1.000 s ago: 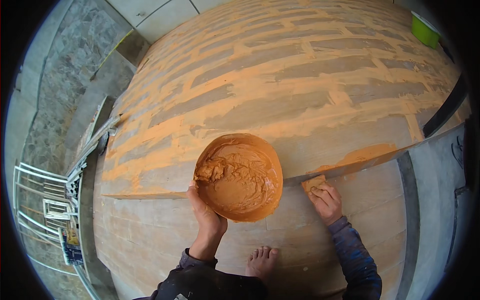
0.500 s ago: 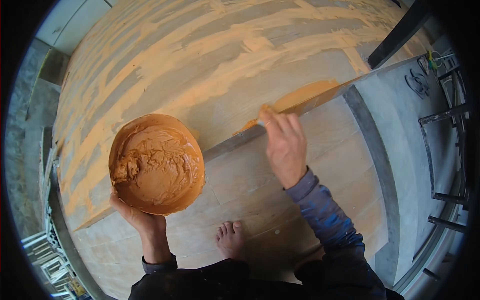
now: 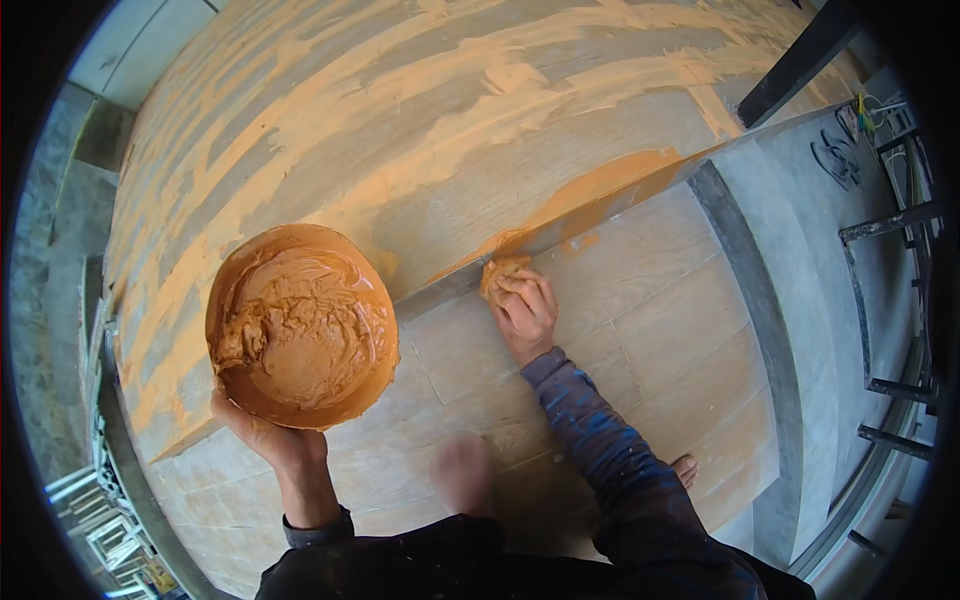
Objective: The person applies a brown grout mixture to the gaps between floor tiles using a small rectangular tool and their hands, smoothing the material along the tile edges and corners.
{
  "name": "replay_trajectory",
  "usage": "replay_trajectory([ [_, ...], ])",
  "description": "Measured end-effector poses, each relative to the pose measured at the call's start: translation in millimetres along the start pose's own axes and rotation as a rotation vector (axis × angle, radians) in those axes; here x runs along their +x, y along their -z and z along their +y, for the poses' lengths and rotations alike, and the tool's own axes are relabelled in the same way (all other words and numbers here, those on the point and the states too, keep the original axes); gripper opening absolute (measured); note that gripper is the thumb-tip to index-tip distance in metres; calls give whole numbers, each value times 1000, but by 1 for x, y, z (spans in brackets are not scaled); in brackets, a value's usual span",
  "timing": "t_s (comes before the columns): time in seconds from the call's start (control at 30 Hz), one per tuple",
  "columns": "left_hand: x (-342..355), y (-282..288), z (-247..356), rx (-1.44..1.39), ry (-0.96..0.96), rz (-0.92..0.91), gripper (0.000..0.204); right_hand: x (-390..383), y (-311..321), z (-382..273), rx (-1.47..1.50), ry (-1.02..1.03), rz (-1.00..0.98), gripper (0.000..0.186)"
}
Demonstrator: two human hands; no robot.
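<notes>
My left hand (image 3: 275, 440) grips a round, orange-smeared bowl (image 3: 370, 385) from below at its near left side. Thick orange paste (image 3: 312, 320) lies in it, heaped toward the left wall. My right hand (image 3: 525, 312) is closed on an orange-smeared hand tool (image 3: 498, 276), whose exact kind the coating and fingers hide. This tool is at the upright face of a low step (image 3: 440, 290). Fresh orange paste (image 3: 600, 190) coats the step's edge to the right of the hand. Small orange smears (image 3: 580, 243) mark the lower floor beside it.
The raised wood-look tile floor (image 3: 440, 220) carries streaks of dried orange along its joints. A dark post (image 3: 800, 65) rises at the far right. Sandals (image 3: 835, 158) and black metal frames (image 3: 890, 225) are to the right. My bare feet are on the lower tiles (image 3: 650, 340).
My right hand has moved left and nearer, down to the step's face. More orange covers the step edge, and smears show below it. The bowl has shifted slightly left; my right foot now shows.
</notes>
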State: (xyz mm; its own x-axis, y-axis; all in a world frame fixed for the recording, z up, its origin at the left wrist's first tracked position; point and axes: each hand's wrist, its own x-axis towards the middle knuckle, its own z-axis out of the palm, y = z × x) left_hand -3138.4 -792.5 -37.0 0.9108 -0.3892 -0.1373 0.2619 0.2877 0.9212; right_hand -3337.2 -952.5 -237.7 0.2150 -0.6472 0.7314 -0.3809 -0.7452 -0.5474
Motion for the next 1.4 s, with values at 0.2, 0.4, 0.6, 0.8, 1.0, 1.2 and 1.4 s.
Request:
replay_trajectory([
  [0.2, 16, 7, -5, 39, -31, -19, 58, 39, 20, -10, 224, -610, 524, 27],
  [0.4, 26, 1, -19, 57, -21, -1, 58, 81, 12, -37, -116, -163, 10, 34],
  [0.6, 36, 12, -13, 60, -19, 16, 58, 44, -13, -97, 188, -127, -227, 33],
  [0.8, 29, 15, -18, 69, -16, 38, 60, 14, -19, -58, 207, -398, 381, 31],
  [1.0, 11, -5, -38, 68, 5, 39, 60, -23, -41, 19, 12, -32, 122, 26],
  [1.2, 19, 5, -47, 140, -26, 80, 59, 2, -20, 10, 79, -84, 255, 27],
  [1.4, 12, -3, -59, 108, 14, 71, 57, -19, -31, 41, -4, -92, 96, 33],
])
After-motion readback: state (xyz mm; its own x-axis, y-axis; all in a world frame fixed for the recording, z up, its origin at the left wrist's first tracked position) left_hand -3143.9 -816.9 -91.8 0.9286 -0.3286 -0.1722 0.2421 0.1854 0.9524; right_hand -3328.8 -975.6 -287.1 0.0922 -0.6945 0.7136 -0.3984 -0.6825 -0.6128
